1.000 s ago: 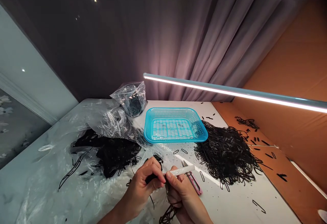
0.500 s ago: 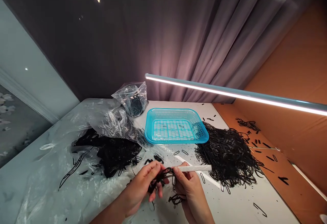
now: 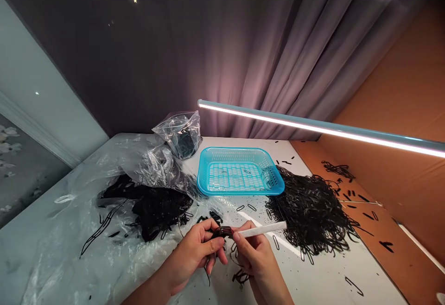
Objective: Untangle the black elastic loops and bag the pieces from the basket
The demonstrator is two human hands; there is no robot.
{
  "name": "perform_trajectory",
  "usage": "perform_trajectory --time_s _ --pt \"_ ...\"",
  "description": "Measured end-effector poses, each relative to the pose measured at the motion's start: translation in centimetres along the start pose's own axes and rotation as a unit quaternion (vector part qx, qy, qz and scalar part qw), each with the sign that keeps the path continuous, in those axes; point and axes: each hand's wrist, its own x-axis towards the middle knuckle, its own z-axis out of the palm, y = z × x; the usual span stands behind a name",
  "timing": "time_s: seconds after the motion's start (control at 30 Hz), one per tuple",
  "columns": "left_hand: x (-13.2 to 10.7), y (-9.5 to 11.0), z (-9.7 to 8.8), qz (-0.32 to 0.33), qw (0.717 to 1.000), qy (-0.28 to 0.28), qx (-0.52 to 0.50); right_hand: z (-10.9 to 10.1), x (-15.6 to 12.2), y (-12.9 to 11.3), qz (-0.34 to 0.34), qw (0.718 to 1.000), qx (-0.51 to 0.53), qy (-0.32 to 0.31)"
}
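My left hand is closed, its thumb and fingers pinching a small dark bundle of thin black loops. My right hand grips a flat white stick that points out to the right; its thumb and fingertip also meet the bundle's right end. Thin black loops show beneath the right hand; whether it holds them is unclear. Part of the bundle is hidden by the left fingers. Beyond the hands lies a large heap of thin black loop-shaped pieces on the right.
A blue perforated basket stands behind the hands, with a few loops inside. Left of it are clear plastic sheeting, a black pile and a clear bag. A lit tube lamp crosses above the right side.
Both hands have drawn the black loops into a tighter bundle between the fingertips. The left thumb has moved down, and the white stick now tilts slightly upward to the right.
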Motion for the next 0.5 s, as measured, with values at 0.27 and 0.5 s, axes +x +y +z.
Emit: perform_trajectory --time_s 0.27,0.5 --pt "0.07 -0.31 0.04 0.005 1.0 -0.003 -0.001 0.05 0.19 1.03 -0.053 0.998 -0.023 0.03" --pt "-0.22 -0.02 0.27 -0.002 1.0 -0.004 -0.005 -0.2 0.29 0.93 -0.07 0.995 -0.052 0.038"
